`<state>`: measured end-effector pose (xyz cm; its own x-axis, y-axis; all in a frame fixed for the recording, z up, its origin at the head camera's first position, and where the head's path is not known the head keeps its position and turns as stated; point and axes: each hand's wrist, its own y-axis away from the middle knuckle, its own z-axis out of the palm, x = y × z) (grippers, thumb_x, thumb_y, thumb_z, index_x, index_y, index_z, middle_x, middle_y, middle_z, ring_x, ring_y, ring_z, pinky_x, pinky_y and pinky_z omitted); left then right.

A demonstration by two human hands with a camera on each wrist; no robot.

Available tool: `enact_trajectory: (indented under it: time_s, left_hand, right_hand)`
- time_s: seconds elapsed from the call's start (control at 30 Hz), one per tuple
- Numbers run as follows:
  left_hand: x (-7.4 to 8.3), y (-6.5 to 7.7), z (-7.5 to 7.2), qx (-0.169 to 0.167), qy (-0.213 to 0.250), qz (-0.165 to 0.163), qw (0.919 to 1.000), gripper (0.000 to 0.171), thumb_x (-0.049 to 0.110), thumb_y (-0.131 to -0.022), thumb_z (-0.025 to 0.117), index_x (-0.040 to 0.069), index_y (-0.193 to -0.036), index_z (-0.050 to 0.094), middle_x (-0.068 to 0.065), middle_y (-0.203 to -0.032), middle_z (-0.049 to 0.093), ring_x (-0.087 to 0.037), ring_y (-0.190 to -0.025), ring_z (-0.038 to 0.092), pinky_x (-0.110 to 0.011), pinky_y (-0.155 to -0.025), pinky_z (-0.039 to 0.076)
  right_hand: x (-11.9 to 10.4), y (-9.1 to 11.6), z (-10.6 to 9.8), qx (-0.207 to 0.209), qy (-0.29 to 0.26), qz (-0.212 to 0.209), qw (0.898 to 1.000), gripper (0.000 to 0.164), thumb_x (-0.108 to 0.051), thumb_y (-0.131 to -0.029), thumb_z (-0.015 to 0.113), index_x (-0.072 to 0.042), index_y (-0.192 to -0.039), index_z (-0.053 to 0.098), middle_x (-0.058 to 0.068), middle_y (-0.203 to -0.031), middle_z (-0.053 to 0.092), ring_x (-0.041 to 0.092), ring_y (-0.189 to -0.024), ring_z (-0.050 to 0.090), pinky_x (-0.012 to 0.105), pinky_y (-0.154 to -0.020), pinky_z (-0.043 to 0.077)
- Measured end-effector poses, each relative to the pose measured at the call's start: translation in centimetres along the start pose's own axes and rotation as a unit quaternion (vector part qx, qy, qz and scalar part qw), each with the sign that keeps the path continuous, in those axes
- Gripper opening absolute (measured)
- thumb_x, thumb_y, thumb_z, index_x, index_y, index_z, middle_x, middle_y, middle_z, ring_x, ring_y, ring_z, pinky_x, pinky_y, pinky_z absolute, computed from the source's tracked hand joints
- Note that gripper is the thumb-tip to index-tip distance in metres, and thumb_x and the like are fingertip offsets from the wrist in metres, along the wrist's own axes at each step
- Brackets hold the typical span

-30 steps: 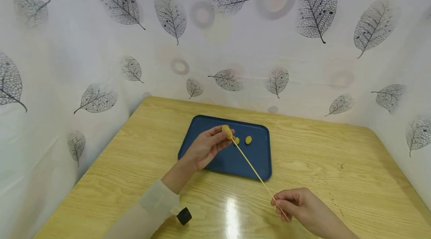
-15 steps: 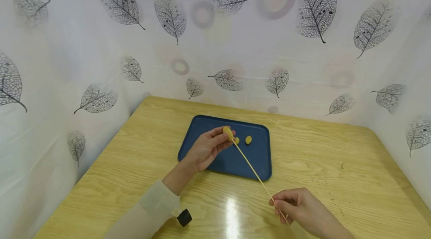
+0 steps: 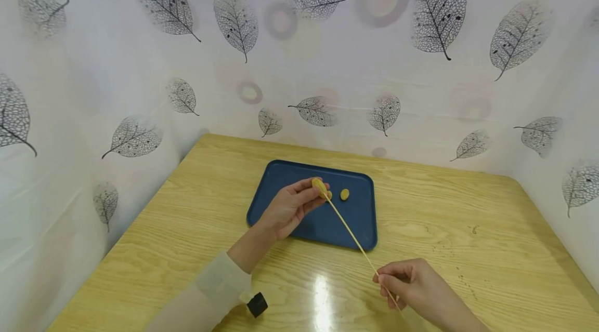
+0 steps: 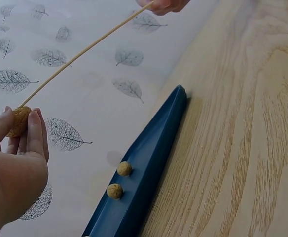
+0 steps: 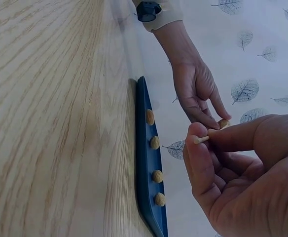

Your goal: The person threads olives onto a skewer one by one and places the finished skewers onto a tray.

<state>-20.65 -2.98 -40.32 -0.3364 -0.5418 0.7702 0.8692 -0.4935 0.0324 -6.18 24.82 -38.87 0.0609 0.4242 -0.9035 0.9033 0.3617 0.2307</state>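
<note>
Over the blue tray [image 3: 323,233], my left hand [image 3: 290,207] pinches a yellow-brown, wrinkled oval piece [image 3: 319,185] between thumb and fingers. One end of a thin bamboo skewer [image 3: 348,229] meets that piece; how deep it goes in is hidden. Nearer the table's front, my right hand [image 3: 414,285] pinches the skewer close to its other end, which pokes out past the fingertips in the right wrist view [image 5: 201,139]. The skewer slants between both hands, above the table. Similar pieces [image 4: 115,191] lie on the tray, several of them visible in the right wrist view.
The tray rests on a light wood-grain table [image 3: 444,217] towards its back. A white, leaf-printed sheet [image 3: 327,72] hangs behind the table and along its sides. A black device [image 3: 257,304] is strapped at the left sleeve.
My left hand and the oval piece have drifted slightly right and down. The right hand has shifted a little left along with the skewer. Both grips look the same.
</note>
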Motion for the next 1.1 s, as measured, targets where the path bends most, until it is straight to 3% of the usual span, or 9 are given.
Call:
enact_trajectory:
  time_s: [0.47,0.63,1.1]
  left_hand:
    - [-0.23,0.01,0.23,0.008,-0.002,-0.009,0.9999,0.037,-0.001,-0.107,0.052,-0.01,-0.143,0.052,-0.017,-0.128,0.065,-0.021,-0.115,0.069,-0.031,-0.106,0.052]
    - [-0.51,0.03,0.37,0.006,0.003,-0.011,0.9999,0.037,-0.001,-0.108,0.051,-0.011,-0.143,0.051,-0.018,-0.13,0.064,-0.023,-0.117,0.068,-0.031,-0.106,0.052]
    - [-0.87,0.55,0.91,0.001,0.001,-0.003,1.0,0.04,-0.001,-0.107,0.052,-0.012,-0.145,0.049,-0.033,-0.147,0.047,-0.027,-0.124,0.064,-0.032,-0.106,0.052]
  right_hand:
    - [-0.15,-0.11,0.21,0.013,0.01,-0.024,1.0,0.019,-0.007,-0.104,0.06,0.004,-0.103,0.074,0.003,-0.075,0.067,0.008,-0.06,0.059,0.027,-0.05,0.055]
    - [-0.21,-0.24,0.31,0.021,0.01,-0.01,1.0,0.018,-0.007,-0.103,0.061,0.005,-0.103,0.074,0.005,-0.076,0.067,0.008,-0.059,0.058,0.026,-0.05,0.054]
    - [-0.45,-0.44,0.52,0.029,0.012,-0.035,0.999,0.018,-0.007,-0.102,0.063,0.006,-0.1,0.074,0.003,-0.075,0.067,0.006,-0.058,0.057,0.026,-0.049,0.052]
